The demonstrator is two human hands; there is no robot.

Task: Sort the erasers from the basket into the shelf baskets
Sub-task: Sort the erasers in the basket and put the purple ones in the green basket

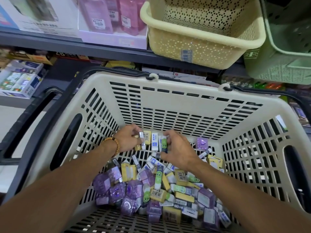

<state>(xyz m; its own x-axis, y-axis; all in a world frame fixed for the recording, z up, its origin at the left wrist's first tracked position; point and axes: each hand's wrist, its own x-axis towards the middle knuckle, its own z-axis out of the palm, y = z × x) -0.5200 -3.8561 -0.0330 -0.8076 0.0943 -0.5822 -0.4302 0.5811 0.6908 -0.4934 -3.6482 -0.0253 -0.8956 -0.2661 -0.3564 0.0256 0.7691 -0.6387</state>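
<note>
Down at the far end of the big slatted basket [176, 91], both hands are gathering erasers [161, 187], most of which lie heaped at the near end of the basket floor. The left hand [129, 140] has its grip curled round a small clutch of them, a yellow eraser [147, 137] among them. The right hand [178, 148] pinches a green-and-white eraser [164, 143], with a white eraser [154, 142] standing between the two hands. They look light, small and stiff; the shiny wrappers on the purple erasers [116, 190] may be slippery. Best held across the long sides, a few at a time. The cream shelf basket [202, 42] and green shelf basket [282, 64] sit above.
</note>
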